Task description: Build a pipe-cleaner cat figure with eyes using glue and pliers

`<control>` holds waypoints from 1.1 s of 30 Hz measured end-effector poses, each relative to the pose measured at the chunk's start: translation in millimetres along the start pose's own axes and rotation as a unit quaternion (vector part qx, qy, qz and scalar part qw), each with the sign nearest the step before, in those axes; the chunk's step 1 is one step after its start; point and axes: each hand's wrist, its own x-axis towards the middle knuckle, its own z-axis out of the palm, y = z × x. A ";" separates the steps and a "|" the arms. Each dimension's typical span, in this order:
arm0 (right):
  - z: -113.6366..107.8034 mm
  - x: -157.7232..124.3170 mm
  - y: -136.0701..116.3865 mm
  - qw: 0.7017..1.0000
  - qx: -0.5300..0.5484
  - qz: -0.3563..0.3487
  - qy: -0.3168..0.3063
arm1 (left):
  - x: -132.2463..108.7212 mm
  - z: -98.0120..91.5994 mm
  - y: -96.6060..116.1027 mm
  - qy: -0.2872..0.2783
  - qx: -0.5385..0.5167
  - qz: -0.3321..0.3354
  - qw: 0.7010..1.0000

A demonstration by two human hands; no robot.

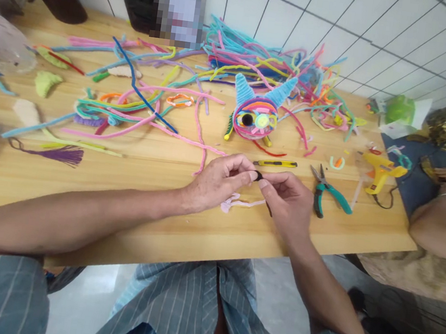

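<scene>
Between my two hands, over the front of the wooden table, is a short black pipe cleaner (259,176), coiled at one end. My left hand (229,181) pinches its left side with thumb and forefinger. The right side is gripped by the fingertips of my right hand (289,200), and a dark tail hangs below them. A pale pink pipe cleaner piece (234,203) lies on the table under the hands. Just beyond them rests a yellow utility knife (276,163). Behind it stands a pipe-cleaner figure (256,118) with blue horns and button-like eyes.
Green-handled pliers (328,194) and a yellow glue gun (381,171) lie at the right. A heap of coloured pipe cleaners (246,55) lies along the tiled wall. Loose strands and a purple tassel (60,154) spread leftward. Another person's arm (445,212) is at the far right.
</scene>
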 end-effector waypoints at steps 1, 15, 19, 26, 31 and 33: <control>2.5 -0.6 0.9 1.000 0.009 0.001 0.007 | -1.0 1.0 0.2 0.006 -0.008 0.006 1.000; 6.1 11.3 -5.8 0.991 0.122 0.053 -0.007 | -1.2 1.0 2.3 -0.027 -0.103 -0.021 0.994; -5.3 15.5 -10.2 0.992 0.099 0.064 -0.039 | 7.0 -4.0 2.0 -0.077 -0.123 -0.071 0.987; -10.0 16.3 -14.9 0.994 0.055 0.078 -0.057 | 14.4 -7.8 0.3 -0.102 -0.139 -0.092 0.981; -8.7 14.1 -18.7 0.995 0.033 0.076 -0.053 | 14.0 -10.4 1.1 -0.125 -0.127 -0.103 0.979; -9.2 14.0 -18.4 0.995 0.033 0.072 -0.058 | 14.0 -10.8 1.2 -0.128 -0.119 -0.107 0.979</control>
